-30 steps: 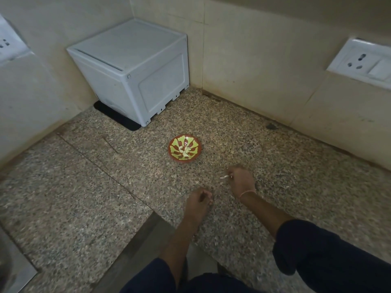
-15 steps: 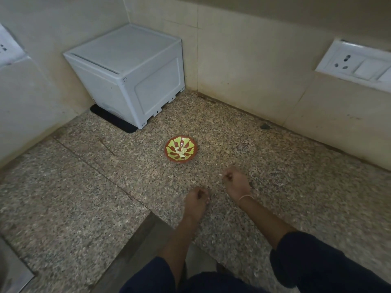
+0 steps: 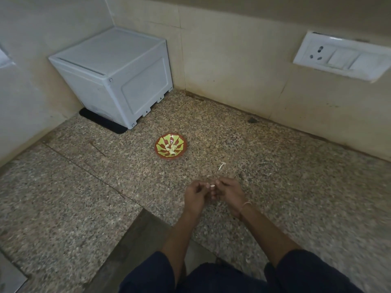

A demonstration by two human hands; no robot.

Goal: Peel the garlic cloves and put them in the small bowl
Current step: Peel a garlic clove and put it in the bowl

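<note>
No writing, brand, number or sign can be read anywhere in view. The white box in the upper left of the frame shows only plain panels. The switch plate in the upper right shows socket holes and blank rockers. The small bowl near the middle carries a pattern of green and red shapes, not letters.
</note>
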